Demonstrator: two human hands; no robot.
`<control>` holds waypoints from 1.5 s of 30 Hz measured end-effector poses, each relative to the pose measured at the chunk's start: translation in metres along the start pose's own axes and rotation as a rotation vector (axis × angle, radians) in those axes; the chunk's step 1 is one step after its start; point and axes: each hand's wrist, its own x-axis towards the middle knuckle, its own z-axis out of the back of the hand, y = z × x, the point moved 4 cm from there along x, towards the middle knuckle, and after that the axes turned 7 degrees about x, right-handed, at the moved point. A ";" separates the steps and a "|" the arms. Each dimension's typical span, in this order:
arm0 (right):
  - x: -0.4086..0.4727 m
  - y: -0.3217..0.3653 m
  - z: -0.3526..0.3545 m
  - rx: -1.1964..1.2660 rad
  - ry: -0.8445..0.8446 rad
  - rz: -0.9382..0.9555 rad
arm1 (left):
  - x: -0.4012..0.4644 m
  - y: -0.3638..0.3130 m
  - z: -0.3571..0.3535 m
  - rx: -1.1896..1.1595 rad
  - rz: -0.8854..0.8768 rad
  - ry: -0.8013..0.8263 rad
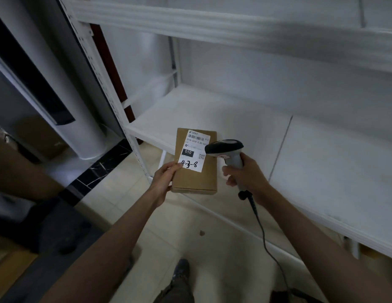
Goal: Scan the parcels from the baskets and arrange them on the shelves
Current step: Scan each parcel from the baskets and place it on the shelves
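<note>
My left hand (163,179) gripped the parcel (195,165) by its edge, thumb on the label (194,153), tilting it face-up before the white shelf (223,110) so that my right hand (245,173), wrapped round the scanner (229,150), could aim at the barcode.

Matt brown cardboard parcel (195,167) with paper label (194,150) — smooth grey plastic scanner (225,149).
</note>
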 end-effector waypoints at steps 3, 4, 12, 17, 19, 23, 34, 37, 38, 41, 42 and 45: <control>0.037 0.006 -0.024 0.024 -0.004 -0.027 | 0.039 -0.011 0.030 0.013 0.028 0.008; 0.050 0.008 -0.032 0.026 -0.004 -0.038 | 0.054 -0.016 0.042 0.016 0.035 0.008; 0.129 0.004 -0.077 -0.011 -0.032 -0.108 | 0.180 -0.049 0.120 0.115 0.045 -0.069; 0.156 -0.006 -0.090 -0.045 -0.031 -0.159 | 0.248 -0.065 0.128 0.237 0.041 -0.066; 0.165 -0.010 -0.094 -0.051 -0.045 -0.175 | 0.267 -0.068 0.125 0.298 0.021 -0.073; 0.178 -0.016 -0.100 -0.086 -0.071 -0.183 | 0.290 -0.069 0.119 0.449 -0.032 -0.086; 0.197 -0.001 -0.132 -0.110 -0.118 -0.112 | 0.246 -0.061 0.051 1.411 -0.430 -0.096; 0.199 0.006 -0.144 -0.103 -0.097 -0.087 | 0.246 -0.063 0.053 1.440 -0.399 -0.099; 0.200 0.008 -0.147 -0.099 -0.093 -0.080 | 0.247 -0.066 0.058 1.450 -0.392 -0.106; 0.201 0.012 -0.157 -0.082 -0.077 -0.059 | 0.257 -0.073 0.083 1.481 -0.358 -0.120; 0.202 0.013 -0.160 -0.083 -0.067 -0.052 | 0.260 -0.076 0.093 1.480 -0.351 -0.120; 0.205 0.013 -0.168 -0.087 -0.045 -0.043 | 0.273 -0.084 0.118 1.518 -0.361 -0.122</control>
